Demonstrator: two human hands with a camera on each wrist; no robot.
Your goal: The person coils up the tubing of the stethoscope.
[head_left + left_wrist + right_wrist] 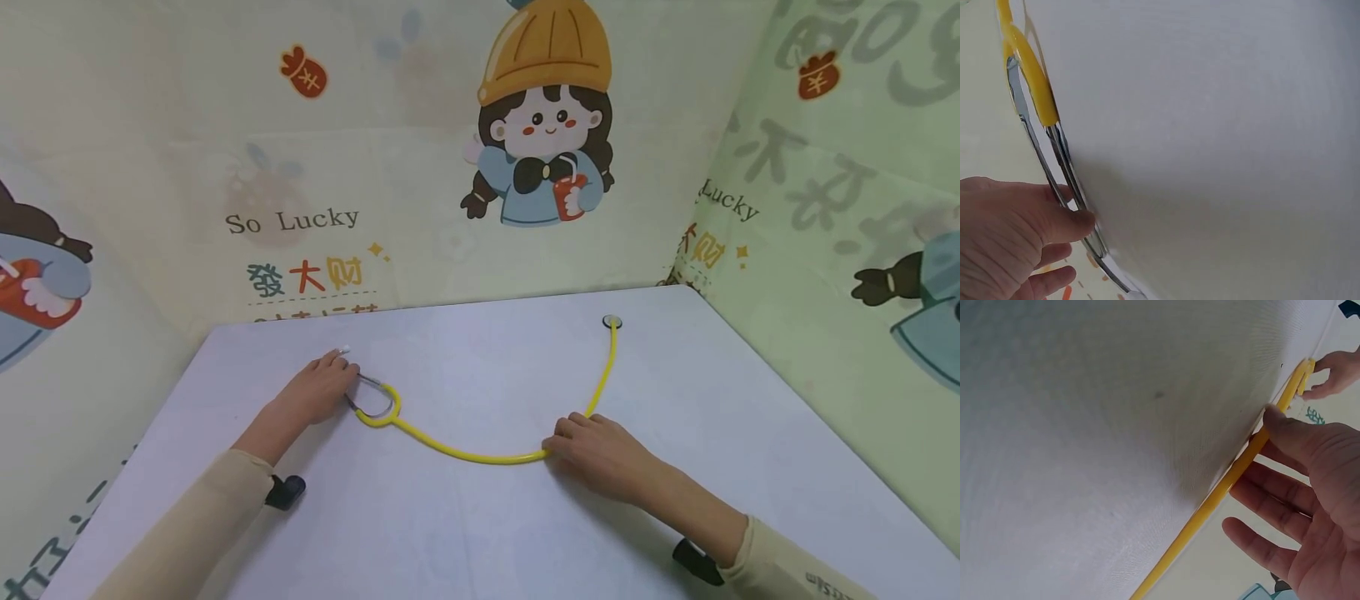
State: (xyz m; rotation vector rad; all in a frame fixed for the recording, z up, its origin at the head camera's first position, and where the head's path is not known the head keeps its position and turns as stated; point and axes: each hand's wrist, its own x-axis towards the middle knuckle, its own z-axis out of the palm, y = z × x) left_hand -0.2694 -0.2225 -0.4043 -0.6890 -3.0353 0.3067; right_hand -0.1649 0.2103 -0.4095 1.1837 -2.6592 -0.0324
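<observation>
A stethoscope with yellow tubing (pixel 480 459) lies across the white table in a wide curve. Its round chest piece (pixel 612 322) rests near the far right edge. At the other end, my left hand (pixel 327 387) pinches the metal ear tubes (pixel 1066 162) between thumb and fingers, just below the yellow fork (pixel 1034 81). A pale ear tip (pixel 344 351) shows beyond that hand. My right hand (pixel 600 454) holds the tubing near its bend, with the thumb (pixel 1282 425) on one side and fingers on the other. The right wrist view shows its lower fingers loosely bent.
The white table (pixel 450 533) meets a printed cloth wall (pixel 420 167) at its back edge. Similar cloth stands along the left and right sides. A dark wrist device (pixel 286 492) sits under the left forearm, and another (pixel 696 562) under the right.
</observation>
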